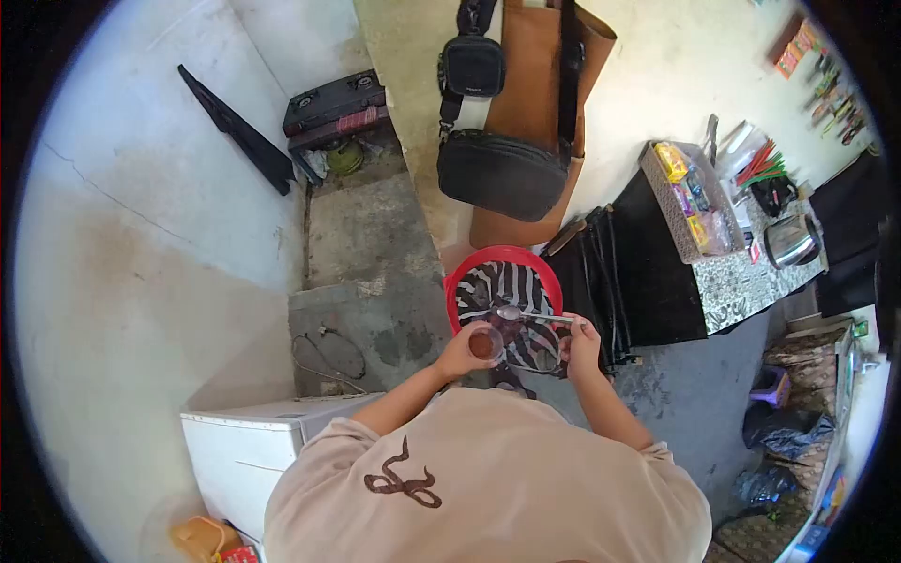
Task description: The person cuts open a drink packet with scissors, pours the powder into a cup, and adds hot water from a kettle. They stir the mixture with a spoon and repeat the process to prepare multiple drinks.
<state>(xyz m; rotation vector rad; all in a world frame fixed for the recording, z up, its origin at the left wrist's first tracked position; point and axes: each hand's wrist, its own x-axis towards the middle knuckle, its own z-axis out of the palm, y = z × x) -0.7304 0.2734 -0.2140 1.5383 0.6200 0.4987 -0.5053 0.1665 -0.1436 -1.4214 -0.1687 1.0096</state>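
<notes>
My left hand is wrapped round a small clear cup with something reddish-brown in it. In my right hand is the handle of a metal spoon, its bowl pointing left, just above and beyond the cup. Both hands are over the near part of a red round tub. A black-and-white striped plastic bag lines or covers its opening, and the spoon overlaps it in this view.
A black bag hangs on the wall ahead. To the right, a table bears a basket of packets and a metal kettle. A white appliance stands at left; a cable lies on the floor.
</notes>
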